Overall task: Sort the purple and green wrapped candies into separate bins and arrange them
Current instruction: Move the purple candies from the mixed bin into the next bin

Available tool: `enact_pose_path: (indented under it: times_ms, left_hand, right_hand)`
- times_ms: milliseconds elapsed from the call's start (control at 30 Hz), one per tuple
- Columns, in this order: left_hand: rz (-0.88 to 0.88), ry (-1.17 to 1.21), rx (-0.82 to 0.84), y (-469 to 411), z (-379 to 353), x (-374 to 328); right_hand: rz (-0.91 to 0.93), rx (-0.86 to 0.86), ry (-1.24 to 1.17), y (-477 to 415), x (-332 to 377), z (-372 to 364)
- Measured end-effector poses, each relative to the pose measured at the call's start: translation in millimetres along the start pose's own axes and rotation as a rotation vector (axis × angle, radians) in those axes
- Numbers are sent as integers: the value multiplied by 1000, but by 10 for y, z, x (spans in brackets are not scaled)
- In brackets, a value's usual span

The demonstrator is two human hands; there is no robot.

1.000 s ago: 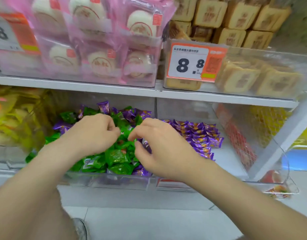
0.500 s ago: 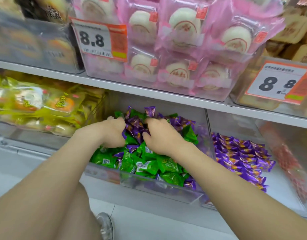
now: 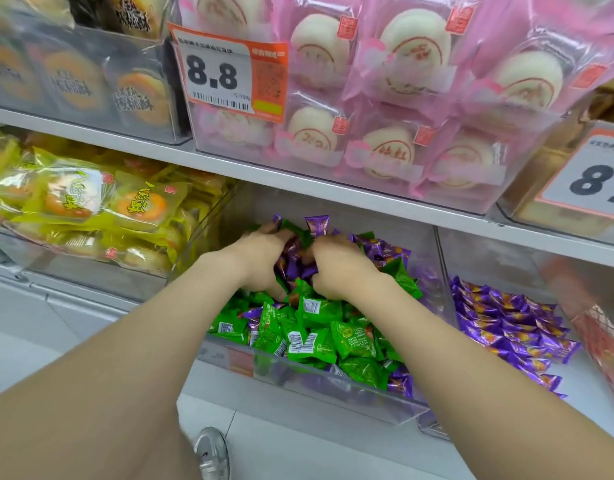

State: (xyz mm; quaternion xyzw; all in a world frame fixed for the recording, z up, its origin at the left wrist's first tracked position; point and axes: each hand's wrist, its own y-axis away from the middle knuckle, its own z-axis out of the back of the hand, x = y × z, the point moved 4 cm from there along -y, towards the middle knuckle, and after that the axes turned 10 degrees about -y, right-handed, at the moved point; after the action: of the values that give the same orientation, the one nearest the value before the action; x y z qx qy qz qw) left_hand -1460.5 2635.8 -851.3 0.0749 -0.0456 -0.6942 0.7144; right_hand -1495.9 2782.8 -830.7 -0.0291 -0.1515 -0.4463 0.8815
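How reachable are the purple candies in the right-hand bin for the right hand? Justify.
Probably yes. The right hand is gripping candies in the mixed bin, but the purple candies lie uncovered next door; only a clear divider stands between.

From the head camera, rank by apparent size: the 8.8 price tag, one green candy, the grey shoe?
1. Price tag, clearly largest.
2. Green candy and shoe look alike; the shoe is farther away and partly hidden.

Candy heap (image 3: pixel 319 334) fills the left bin (image 3: pixel 333 393), candy rows (image 3: pixel 506 327) the right bin (image 3: pixel 489 251).
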Motion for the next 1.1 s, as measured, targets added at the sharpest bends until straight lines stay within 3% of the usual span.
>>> enact_pose_path:
  times_ms: [300, 467, 633, 767, 867, 967, 1100]
  left_hand:
    - [-51, 48, -69, -83, -17, -77]
    - [-74, 31, 12, -46, 5, -62]
    - [-78, 19, 8, 130, 125, -165]
    - [-100, 36, -175, 365, 371, -333]
    - [-196, 262, -277, 629, 523, -472]
    - [-243, 374, -237, 835, 522, -606]
    - [-260, 289, -137, 886, 367, -768]
  right_hand:
    - [71, -273, -284, 319, -166, 462]
    - [29, -240, -315, 695, -250, 496]
    - [159, -237, -282, 1112, -269, 473]
    - [143, -305, -259, 1223, -302, 502]
    - [91, -365, -248, 1292, -370, 589]
    - [74, -381, -262, 1382, -427, 651]
    - [84, -248, -198, 1445, -438, 601]
